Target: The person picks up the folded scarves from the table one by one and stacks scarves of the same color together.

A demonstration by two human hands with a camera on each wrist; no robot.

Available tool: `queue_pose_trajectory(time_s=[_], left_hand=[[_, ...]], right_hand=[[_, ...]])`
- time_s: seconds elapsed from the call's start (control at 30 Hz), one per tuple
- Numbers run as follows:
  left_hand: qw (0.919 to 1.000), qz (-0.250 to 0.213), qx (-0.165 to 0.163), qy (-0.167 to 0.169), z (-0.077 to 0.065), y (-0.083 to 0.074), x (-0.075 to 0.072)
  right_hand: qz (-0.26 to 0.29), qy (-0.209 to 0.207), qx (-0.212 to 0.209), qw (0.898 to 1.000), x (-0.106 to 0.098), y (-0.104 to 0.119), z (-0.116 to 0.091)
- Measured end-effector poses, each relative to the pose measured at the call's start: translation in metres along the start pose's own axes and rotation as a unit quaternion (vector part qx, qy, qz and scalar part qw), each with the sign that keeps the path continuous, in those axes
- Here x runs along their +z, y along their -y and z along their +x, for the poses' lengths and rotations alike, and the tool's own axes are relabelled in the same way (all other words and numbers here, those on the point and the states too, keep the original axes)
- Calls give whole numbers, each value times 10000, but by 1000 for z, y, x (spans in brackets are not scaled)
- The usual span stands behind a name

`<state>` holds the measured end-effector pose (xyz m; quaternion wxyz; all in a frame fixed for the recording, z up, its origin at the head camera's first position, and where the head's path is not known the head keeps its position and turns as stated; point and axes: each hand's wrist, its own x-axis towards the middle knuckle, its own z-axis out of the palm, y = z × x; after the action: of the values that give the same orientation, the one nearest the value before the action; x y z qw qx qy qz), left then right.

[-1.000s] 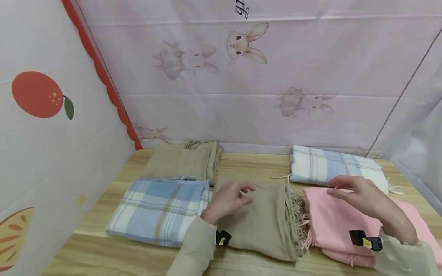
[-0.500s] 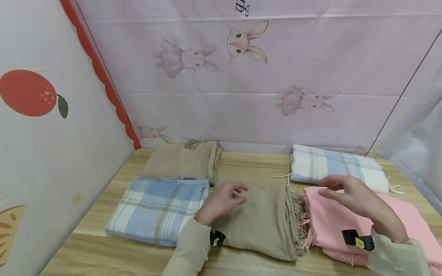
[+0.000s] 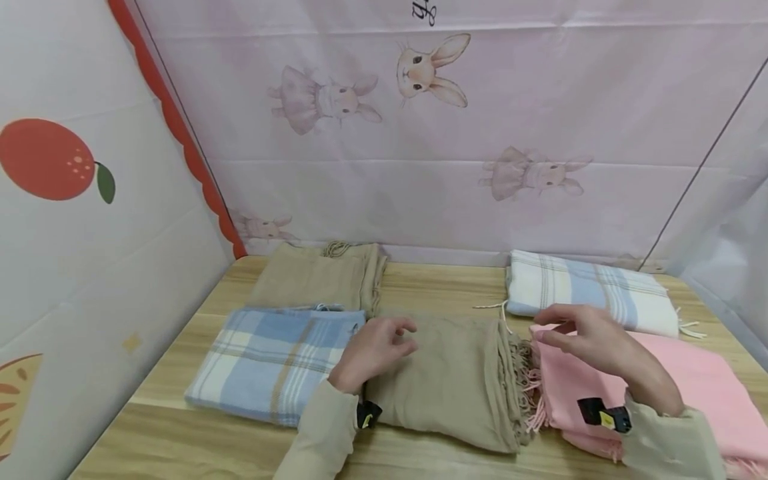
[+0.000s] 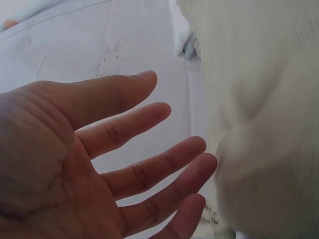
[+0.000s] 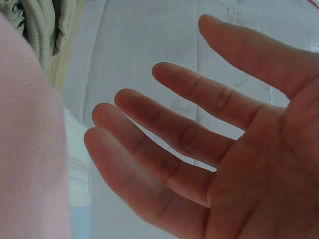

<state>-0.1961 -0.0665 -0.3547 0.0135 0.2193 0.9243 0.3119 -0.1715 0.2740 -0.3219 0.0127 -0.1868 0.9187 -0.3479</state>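
In the head view, my left hand [image 3: 377, 350] hovers over the left edge of a folded beige scarf [image 3: 447, 383] with a fringed right side. To its left lies a folded blue and white plaid scarf [image 3: 258, 373]. My right hand [image 3: 591, 337] is above the far left part of a folded pink fringed scarf [image 3: 684, 373]. Neither hand holds anything. The wrist views show both hands with fingers spread and slightly bent. Left fingertips come close to the beige cloth [image 4: 274, 119]; the pink cloth [image 5: 30, 134] stands beside the right fingertips.
Behind, another folded beige scarf [image 3: 312, 277] lies at the back left. A white and light blue plaid scarf [image 3: 555, 280] sits at the back right. All rest on a wooden table [image 3: 198, 440], enclosed by a rabbit-print backdrop [image 3: 420, 200] and a fruit-print side sheet [image 3: 78, 267].
Both hands have drifted left, the right one further, toward the pink scarf's left corner. The scarves lie as before.
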Motion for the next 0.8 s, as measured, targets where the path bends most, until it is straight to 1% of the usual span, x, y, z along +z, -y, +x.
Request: queue_pose_trajectory(time_s=[0.13, 0.3, 0.43, 0.57, 0.63, 0.67, 0.77, 0.8], left_hand=[[9996, 192, -178, -41, -3, 2, -2], [9977, 552, -316, -246, -6, 4, -6], [9961, 751, -344, -322, -7, 1, -6], [9951, 901, -264, -326, -9, 0, -4], [9943, 1002, -240, -281, -9, -2, -4], [9939, 1054, -239, -236, -9, -2, -3], [9931, 1143, -248, -45, -9, -5, -2], [9928, 1171, -238, 34, -8, -5, -1]], right_hand=[[128, 62, 51, 9999, 4, 2, 3], [247, 56, 115, 9996, 6, 3, 2], [308, 43, 85, 9995, 7, 1, 2], [387, 224, -114, 9989, 13, 3, 5], [366, 379, -220, 9984, 16, 4, 7], [381, 493, -202, 9979, 18, 5, 8], [134, 738, -326, 9966, 25, 5, 9], [-40, 799, -370, 9961, 28, 5, 9]])
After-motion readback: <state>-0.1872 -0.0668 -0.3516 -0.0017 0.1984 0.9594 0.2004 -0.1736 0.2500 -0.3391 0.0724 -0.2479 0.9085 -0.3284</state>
